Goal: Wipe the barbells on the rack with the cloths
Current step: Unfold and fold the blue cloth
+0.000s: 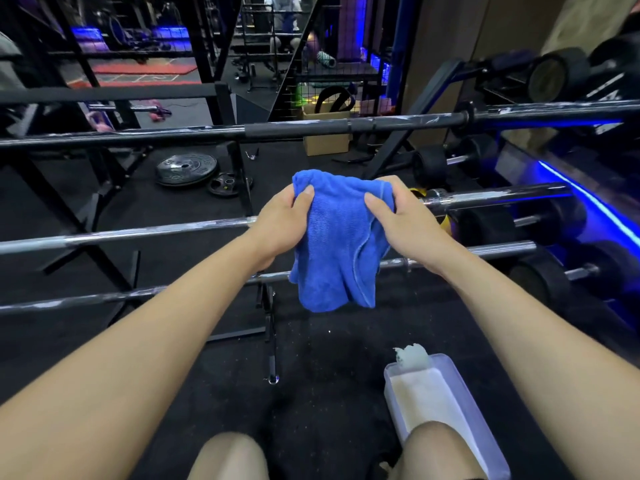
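Wiping under way; white residue shows on every bar in view.
Left hand (282,220) and right hand (403,216) each grip the blue terry cloth (337,244), draped at frame centre over the middle chrome barbell (138,232); judged mostly undone. Lower right, a clear plastic tub (453,382) by the knee.

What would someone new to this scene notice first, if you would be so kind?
The bright blue cloth at the centre, gripped at its top by the left hand and the right hand. It hangs before the middle barbell, which crosses the frame between two others. At the lower right, a white tub stands on the dark floor.
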